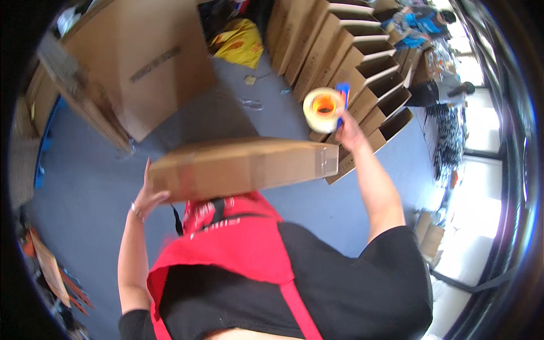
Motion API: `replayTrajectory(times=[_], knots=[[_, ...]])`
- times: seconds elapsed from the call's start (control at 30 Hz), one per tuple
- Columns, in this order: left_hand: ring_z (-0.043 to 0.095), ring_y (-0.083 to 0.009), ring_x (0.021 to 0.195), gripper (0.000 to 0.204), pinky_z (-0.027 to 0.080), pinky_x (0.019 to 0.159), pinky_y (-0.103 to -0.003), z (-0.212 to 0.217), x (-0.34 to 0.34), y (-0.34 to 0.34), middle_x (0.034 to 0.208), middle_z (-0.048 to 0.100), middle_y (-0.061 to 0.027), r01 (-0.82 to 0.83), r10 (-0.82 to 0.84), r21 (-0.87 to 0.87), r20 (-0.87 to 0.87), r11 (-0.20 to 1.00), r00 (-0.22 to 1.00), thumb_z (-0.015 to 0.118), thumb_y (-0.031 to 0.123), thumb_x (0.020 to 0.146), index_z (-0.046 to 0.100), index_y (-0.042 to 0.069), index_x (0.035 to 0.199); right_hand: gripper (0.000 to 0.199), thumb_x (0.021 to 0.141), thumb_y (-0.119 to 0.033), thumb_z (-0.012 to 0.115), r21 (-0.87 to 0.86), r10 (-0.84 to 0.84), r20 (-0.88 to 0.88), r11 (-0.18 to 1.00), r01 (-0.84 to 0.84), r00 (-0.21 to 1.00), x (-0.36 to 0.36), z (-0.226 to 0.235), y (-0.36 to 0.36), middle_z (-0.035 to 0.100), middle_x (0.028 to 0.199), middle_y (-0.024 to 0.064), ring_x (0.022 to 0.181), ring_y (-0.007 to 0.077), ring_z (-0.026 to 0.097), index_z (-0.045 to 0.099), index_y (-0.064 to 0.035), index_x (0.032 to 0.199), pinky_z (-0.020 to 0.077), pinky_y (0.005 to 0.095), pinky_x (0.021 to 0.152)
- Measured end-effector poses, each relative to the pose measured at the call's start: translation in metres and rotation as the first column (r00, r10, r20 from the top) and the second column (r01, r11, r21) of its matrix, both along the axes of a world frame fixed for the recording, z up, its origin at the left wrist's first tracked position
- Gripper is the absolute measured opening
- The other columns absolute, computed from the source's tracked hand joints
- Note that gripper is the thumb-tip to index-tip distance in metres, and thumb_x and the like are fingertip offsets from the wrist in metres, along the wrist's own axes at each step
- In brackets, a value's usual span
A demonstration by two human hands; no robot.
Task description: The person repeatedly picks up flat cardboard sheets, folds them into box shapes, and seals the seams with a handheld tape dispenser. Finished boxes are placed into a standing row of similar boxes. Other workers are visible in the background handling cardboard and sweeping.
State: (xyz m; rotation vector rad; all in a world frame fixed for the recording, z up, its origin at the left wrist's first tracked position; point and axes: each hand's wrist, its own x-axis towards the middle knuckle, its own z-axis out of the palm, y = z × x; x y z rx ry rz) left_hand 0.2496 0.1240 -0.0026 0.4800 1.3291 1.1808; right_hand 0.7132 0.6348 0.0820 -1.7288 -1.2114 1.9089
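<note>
A long flat brown cardboard box lies across the front of my body, above my red apron. My left hand grips its left end from below. My right hand is raised past the box's right end and holds a blue-handled tape dispenser with a roll of pale tape and an orange core. A strip of clear tape shows on the box's right end.
A row of several open cardboard boxes stands on the blue floor ahead. A large closed carton stands at the upper left, a yellow bag behind it. People stand at the upper right. Flattened cardboard lies at the lower left.
</note>
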Motion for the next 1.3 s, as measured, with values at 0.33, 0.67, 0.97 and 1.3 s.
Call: replayTrajectory(times=[0.33, 0.67, 0.97, 1.3], knots=[[0.07, -0.0358, 0.114, 0.059, 0.058, 0.098, -0.05, -0.095, -0.017, -0.014, 0.132, 0.07, -0.0195, -0.06, 0.291, -0.437, 0.484, 0.897, 0.825, 0.059, 0.045, 0.098, 0.061, 0.002, 0.138, 0.067, 0.087, -0.052, 0.073, -0.381, -0.296, 0.079, 0.873, 0.304, 0.952, 0.155, -0.072, -0.167, 0.071, 0.13, 0.0106, 0.115, 0.027, 0.071, 0.063, -0.0119, 0.14, 0.0558, 0.043, 0.102], [0.07, -0.0257, 0.106, 0.045, 0.058, 0.093, -0.043, 0.086, 0.001, -0.015, 0.111, 0.074, -0.0102, -0.167, 0.188, -0.088, 0.377, 0.982, 0.907, 0.061, 0.042, 0.096, 0.068, 0.005, 0.121, 0.045, 0.094, -0.035, 0.068, 0.324, -0.427, -0.175, 0.826, 0.462, 0.887, 0.197, 0.137, -0.349, 0.071, 0.118, 0.0078, 0.107, 0.0171, 0.067, 0.07, 0.0005, 0.121, 0.0521, 0.0333, 0.096], [0.037, -0.0331, 0.146, 0.116, 0.037, 0.118, -0.05, 0.001, 0.293, -0.003, 0.155, 0.041, -0.0141, 0.375, -0.259, 0.662, -0.272, 0.649, 0.927, 0.09, 0.025, 0.076, 0.016, 0.011, 0.164, 0.032, 0.087, -0.037, 0.075, 0.826, -0.75, -0.004, 0.371, 0.425, 0.661, 0.36, 0.187, -0.429, 0.063, 0.098, -0.0015, 0.092, 0.0105, 0.054, 0.07, -0.0107, 0.104, 0.0435, 0.0324, 0.085], [0.036, -0.0366, 0.152, 0.082, 0.036, 0.121, -0.046, 0.017, 0.376, 0.119, 0.167, 0.031, -0.0233, 0.563, -0.46, 0.272, -0.36, 0.781, 0.812, 0.07, 0.031, 0.102, 0.024, 0.01, 0.167, 0.035, 0.089, -0.031, 0.072, 0.109, -0.642, -0.703, 0.329, 0.938, 0.307, 0.369, -0.021, -0.403, 0.069, 0.113, -0.0011, 0.103, 0.0147, 0.063, 0.066, -0.0141, 0.119, 0.0485, 0.0335, 0.093]])
